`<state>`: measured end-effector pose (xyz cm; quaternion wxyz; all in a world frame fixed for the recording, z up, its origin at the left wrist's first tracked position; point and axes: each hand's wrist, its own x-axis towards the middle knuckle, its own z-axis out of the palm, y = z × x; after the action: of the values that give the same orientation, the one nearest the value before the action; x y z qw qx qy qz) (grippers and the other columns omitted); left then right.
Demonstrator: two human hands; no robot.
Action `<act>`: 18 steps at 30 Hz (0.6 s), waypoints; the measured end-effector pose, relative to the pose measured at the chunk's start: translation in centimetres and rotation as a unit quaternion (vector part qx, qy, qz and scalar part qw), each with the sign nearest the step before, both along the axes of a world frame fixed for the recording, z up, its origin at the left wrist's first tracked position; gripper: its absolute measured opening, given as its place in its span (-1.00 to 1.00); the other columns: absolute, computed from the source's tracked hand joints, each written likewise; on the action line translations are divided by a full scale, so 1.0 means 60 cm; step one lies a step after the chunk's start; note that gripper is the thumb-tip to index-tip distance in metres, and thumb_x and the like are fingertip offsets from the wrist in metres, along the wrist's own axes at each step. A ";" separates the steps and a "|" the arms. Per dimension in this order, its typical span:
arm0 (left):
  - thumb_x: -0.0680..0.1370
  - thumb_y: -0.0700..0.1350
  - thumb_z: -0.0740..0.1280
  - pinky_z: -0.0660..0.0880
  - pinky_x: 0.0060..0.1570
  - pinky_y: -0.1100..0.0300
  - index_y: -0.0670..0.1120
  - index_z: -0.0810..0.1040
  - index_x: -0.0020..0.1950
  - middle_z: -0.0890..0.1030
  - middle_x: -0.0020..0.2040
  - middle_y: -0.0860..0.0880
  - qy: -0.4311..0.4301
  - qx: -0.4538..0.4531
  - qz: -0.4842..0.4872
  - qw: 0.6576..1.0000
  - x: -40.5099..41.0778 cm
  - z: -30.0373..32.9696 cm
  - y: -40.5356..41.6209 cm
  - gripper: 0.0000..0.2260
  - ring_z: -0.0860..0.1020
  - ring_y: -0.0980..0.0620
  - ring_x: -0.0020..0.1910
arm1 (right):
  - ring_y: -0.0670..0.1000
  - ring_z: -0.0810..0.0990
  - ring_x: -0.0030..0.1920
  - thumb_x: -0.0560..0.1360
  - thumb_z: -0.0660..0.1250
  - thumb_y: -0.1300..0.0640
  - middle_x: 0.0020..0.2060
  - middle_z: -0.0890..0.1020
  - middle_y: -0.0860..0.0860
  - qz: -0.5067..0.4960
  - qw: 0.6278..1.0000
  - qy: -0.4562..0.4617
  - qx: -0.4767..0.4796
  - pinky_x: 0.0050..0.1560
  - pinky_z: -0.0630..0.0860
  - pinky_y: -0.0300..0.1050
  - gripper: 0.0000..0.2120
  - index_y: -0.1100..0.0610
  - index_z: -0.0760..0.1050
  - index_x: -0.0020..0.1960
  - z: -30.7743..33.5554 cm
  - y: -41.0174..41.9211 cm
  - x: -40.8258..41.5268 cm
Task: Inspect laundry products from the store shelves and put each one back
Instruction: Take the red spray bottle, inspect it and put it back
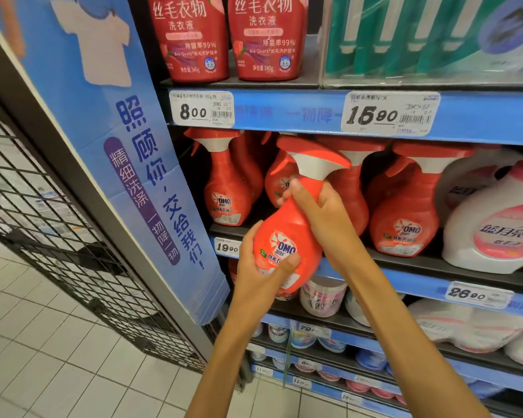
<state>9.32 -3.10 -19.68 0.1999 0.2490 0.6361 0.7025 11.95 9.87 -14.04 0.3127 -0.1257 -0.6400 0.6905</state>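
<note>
Head view, close, angled down along store shelves, floor

I'm looking at a shop aisle, the laundry section. Behind my fingers run stacked shelves with blue edge strips carrying printed price tags, one reading 8.00, another 16.90. Above the fingers stand red pouches; level with them are rows of identical red spray bottles and a white jug. Left of the fingers hangs a blue banner with a shirt drawing, beside a wire grid over a tiled floor.
</note>
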 end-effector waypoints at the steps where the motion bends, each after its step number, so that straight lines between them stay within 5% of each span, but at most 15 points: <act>1: 0.36 0.06 0.47 0.55 -0.01 0.33 0.09 0.28 0.43 0.53 0.23 0.06 -0.003 0.005 -0.009 1.000 -0.002 -0.004 0.000 -0.31 0.57 0.23 0.11 | -0.12 0.66 -0.17 0.55 0.29 0.02 -0.18 0.65 0.03 0.006 1.000 -0.008 0.016 -0.14 0.53 -0.25 -0.75 0.21 0.45 0.06 0.004 0.000 -0.004; 6: 0.39 0.00 0.50 0.56 0.07 0.22 0.07 0.34 0.40 0.54 0.25 0.03 0.009 0.012 0.049 0.999 -0.027 -0.011 0.019 -0.38 0.57 0.15 0.16 | -0.25 0.60 -0.18 0.60 0.23 0.07 -0.15 0.64 -0.01 0.036 0.989 -0.045 0.138 -0.12 0.51 -0.29 -0.91 0.07 0.44 0.05 0.024 0.007 -0.027; 10: 0.43 -0.13 0.47 0.51 0.17 0.23 -0.02 0.37 0.39 0.52 0.26 0.01 0.054 -0.015 0.089 0.994 -0.065 -0.008 0.044 -0.44 0.53 0.17 0.20 | 0.13 0.61 0.09 0.60 0.23 0.11 0.08 0.60 0.27 0.031 0.981 -0.068 0.177 0.17 0.52 0.02 -0.88 0.07 0.39 0.13 0.030 0.012 -0.051; 15: 0.44 -0.16 0.48 0.46 0.26 -0.02 -0.16 0.40 0.37 0.55 0.24 -0.11 0.046 -0.061 0.101 0.992 -0.090 -0.022 0.070 -0.47 0.54 -0.03 0.22 | -0.13 0.47 0.17 0.59 0.26 0.10 0.21 0.53 0.07 -0.011 0.976 -0.098 0.195 0.21 0.36 -0.38 -0.65 0.21 0.36 0.32 0.019 0.023 -0.070; 18: 0.44 -0.15 0.48 0.49 0.22 -0.02 -0.16 0.43 0.32 0.58 0.19 -0.12 0.043 -0.072 0.105 0.991 -0.096 -0.029 0.079 -0.52 0.56 -0.03 0.16 | -0.03 0.48 0.22 0.58 0.28 0.12 0.21 0.53 0.10 -0.025 0.974 -0.099 0.204 0.23 0.37 -0.27 -0.65 0.23 0.38 0.31 0.016 0.027 -0.077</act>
<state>3.56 1.66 -21.44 0.1147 0.1960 0.7158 0.6604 7.32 11.49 -13.08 0.2837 -0.1428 -0.7919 0.5215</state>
